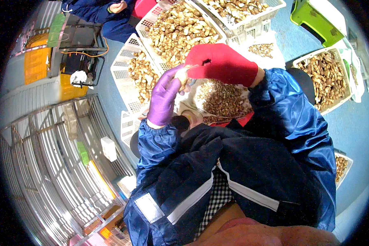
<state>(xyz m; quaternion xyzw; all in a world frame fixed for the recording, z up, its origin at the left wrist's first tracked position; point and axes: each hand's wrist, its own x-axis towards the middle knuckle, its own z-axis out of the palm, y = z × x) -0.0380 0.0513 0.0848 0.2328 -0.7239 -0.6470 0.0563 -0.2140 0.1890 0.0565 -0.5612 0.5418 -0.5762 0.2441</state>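
Note:
My left hand (163, 99), in a purple glove, pinches a pale mushroom (182, 77) between thumb and fingers. Right beside it is my right hand (222, 65), in a red glove with a small dark hole, its fingers closed and pressed near the mushroom's top. Whatever those fingers hold is hidden. Below both hands, a heap of brown and pale trimmings (223, 100) lies on white sheeting between my knees. Just beyond the hands stands a white basket (142, 32) heaped with mushrooms (180, 33), and a second white basket (119, 61) with fewer mushrooms sits to the left.
Another full crate (237, 29) stands at the far side, near a green and white stool (315, 22). To the right sits a tub of darker mushrooms (324, 80). Another person's hand (117, 7) shows at top left. Metal racks (61, 164) line the left.

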